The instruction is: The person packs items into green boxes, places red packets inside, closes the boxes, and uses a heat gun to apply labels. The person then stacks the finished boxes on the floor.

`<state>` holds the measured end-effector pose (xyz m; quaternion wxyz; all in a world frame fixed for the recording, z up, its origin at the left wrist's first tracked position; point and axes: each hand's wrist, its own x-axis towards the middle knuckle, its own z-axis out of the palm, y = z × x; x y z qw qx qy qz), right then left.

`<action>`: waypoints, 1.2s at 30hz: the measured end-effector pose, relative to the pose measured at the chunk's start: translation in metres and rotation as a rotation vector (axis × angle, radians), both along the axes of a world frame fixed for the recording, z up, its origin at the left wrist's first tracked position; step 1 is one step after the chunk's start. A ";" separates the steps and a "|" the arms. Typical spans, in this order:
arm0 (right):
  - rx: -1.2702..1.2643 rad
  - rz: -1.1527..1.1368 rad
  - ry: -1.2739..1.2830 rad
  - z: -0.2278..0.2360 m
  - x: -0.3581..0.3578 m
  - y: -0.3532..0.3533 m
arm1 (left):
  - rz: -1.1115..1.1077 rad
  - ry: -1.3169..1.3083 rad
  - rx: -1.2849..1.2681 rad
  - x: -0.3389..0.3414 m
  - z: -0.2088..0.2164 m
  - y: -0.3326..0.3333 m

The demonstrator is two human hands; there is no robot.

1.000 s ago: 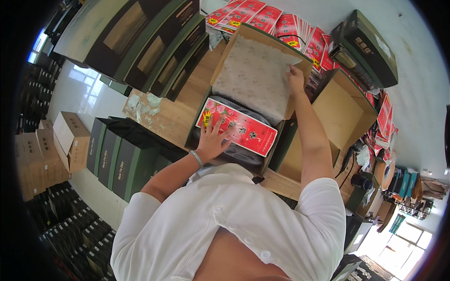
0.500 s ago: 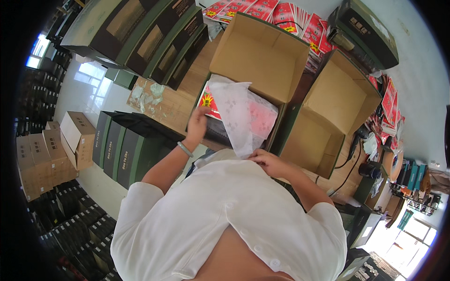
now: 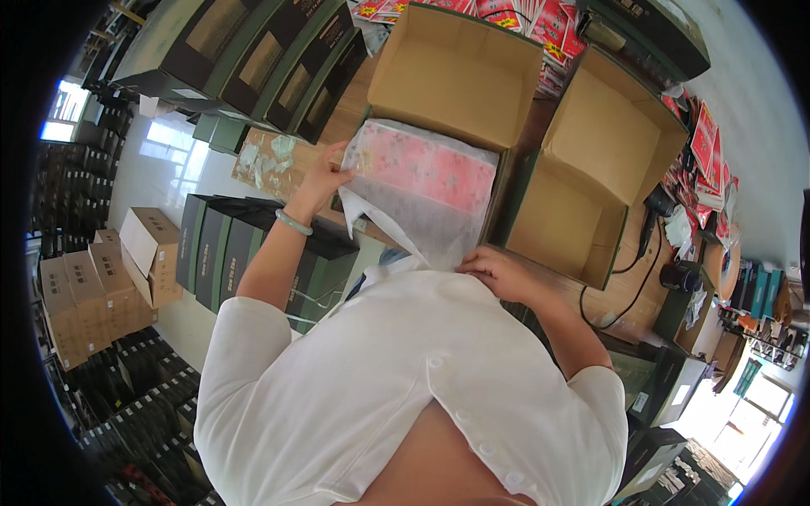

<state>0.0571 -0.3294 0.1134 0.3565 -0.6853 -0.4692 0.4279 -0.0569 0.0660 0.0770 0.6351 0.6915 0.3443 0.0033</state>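
White patterned tissue paper (image 3: 422, 181) lies spread over the contents of an open shoebox in front of me, and a red printed sheet shows faintly through it. Its near left corner is folded up and its lower part hangs toward my shirt. My left hand (image 3: 322, 177) is at the far left edge of the paper, fingers apart, a bracelet on the wrist. At the near right edge, my right hand (image 3: 498, 271) has its fingers curled together on the paper. The raised box lid (image 3: 456, 76) stands behind, its brown inside facing me.
To the right stands another open brown-lined box (image 3: 582, 198), with a black cable (image 3: 620, 314) beyond it. Dark green boxes (image 3: 253, 63) are stacked far left; more boxes (image 3: 224, 253) and cartons (image 3: 93, 291) stand lower left. Red printed packets (image 3: 704, 152) lie at the back and right.
The tissue paper has gone from a bunched fold to lying flat across the box, covering the red sheet. My left hand has moved left and farther away; my right hand has shifted slightly right.
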 end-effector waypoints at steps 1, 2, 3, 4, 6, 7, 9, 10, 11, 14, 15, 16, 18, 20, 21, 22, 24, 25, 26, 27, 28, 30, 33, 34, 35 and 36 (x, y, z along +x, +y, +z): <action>-0.014 -0.022 0.000 -0.006 -0.003 -0.002 | 0.035 -0.001 0.032 -0.011 0.000 -0.005; -0.029 -0.044 0.000 -0.010 -0.006 -0.003 | 0.010 0.001 0.142 -0.018 -0.009 -0.007; -0.032 -0.055 0.011 -0.014 -0.010 -0.005 | -0.016 0.002 0.252 -0.025 -0.024 -0.010; -0.035 -0.066 0.018 -0.016 -0.012 -0.006 | -0.043 -0.001 0.361 -0.028 -0.029 -0.013; -0.031 -0.065 0.003 -0.018 -0.015 -0.007 | -0.086 0.039 0.481 -0.034 -0.036 -0.017; -0.022 -0.053 -0.021 -0.017 -0.014 -0.008 | -0.096 0.050 0.492 -0.036 -0.039 -0.019; -0.055 -0.069 -0.115 -0.011 -0.007 -0.010 | -0.112 0.065 0.511 -0.041 -0.044 -0.017; -0.096 -0.098 -0.184 -0.006 0.000 -0.010 | -0.117 0.069 0.520 -0.040 -0.042 -0.016; -0.135 -0.126 -0.254 -0.005 0.006 -0.008 | -0.123 0.075 0.531 -0.040 -0.041 -0.014; -0.016 -0.403 -0.307 -0.012 0.024 0.017 | -0.160 0.160 0.633 -0.039 -0.045 -0.014; 0.038 -0.381 -0.291 -0.011 0.023 0.029 | -0.149 0.153 0.605 -0.039 -0.045 -0.017; 0.063 -0.328 -0.292 -0.015 0.021 0.039 | -0.142 0.141 0.577 -0.036 -0.042 -0.021; 0.117 -0.215 -0.298 -0.030 0.014 0.057 | -0.047 0.071 0.394 -0.034 -0.043 -0.024; 0.125 -0.161 -0.276 -0.043 0.004 0.068 | 0.122 -0.048 0.079 -0.034 -0.051 -0.025; 0.129 -0.129 -0.249 -0.049 0.001 0.072 | 0.126 -0.024 0.009 -0.032 -0.050 -0.023; 0.131 -0.095 -0.219 -0.053 -0.003 0.074 | 0.131 0.001 -0.063 -0.028 -0.042 -0.023; 0.158 -0.059 -0.273 -0.057 -0.010 0.075 | 0.129 0.021 -0.123 -0.029 -0.038 -0.019; 0.169 -0.043 -0.301 -0.057 -0.012 0.075 | 0.120 0.014 -0.114 -0.032 -0.038 -0.016; 0.173 -0.043 -0.287 -0.057 -0.014 0.075 | 0.110 0.007 -0.104 -0.034 -0.038 -0.013; 0.178 -0.043 -0.273 -0.056 -0.015 0.076 | 0.094 -0.013 -0.111 -0.038 -0.038 -0.011; 0.182 -0.045 -0.260 -0.055 -0.016 0.076 | 0.075 -0.033 -0.118 -0.040 -0.031 -0.011; 0.194 -0.038 -0.268 -0.058 -0.017 0.076 | 0.030 -0.032 -0.116 -0.047 -0.028 -0.011; 0.195 -0.057 -0.260 -0.059 -0.018 0.084 | -0.069 0.095 0.172 -0.055 -0.022 -0.016; 0.189 -0.071 -0.255 -0.059 -0.019 0.088 | -0.122 0.179 0.435 -0.053 -0.011 -0.027; 0.152 -0.074 -0.240 -0.055 -0.018 0.092 | -0.171 0.262 0.698 -0.052 -0.005 -0.033; 0.116 -0.078 -0.226 -0.050 -0.017 0.097 | -0.166 0.272 0.635 -0.050 -0.006 -0.034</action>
